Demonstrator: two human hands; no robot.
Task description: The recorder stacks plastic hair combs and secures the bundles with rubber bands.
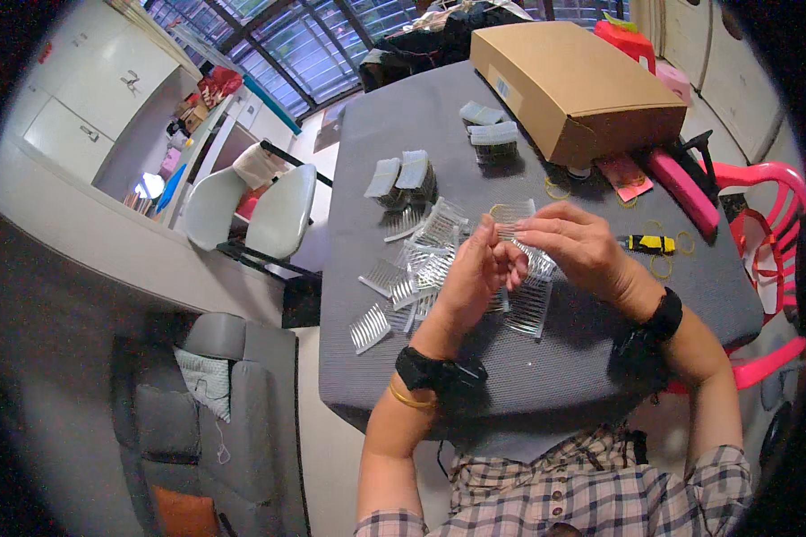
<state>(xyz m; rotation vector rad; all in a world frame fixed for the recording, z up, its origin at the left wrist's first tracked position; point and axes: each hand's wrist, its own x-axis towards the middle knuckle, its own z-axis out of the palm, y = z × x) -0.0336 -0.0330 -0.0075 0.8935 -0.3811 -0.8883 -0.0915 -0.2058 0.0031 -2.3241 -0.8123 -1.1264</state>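
Combs lie strewn across the desk — left hand and right hand holding one clear comb, fingers pinched.

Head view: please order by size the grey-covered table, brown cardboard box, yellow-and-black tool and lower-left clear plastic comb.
Largest: grey-covered table
Then: brown cardboard box
Unsure: lower-left comb and yellow-and-black tool; tool longer, comb broader.
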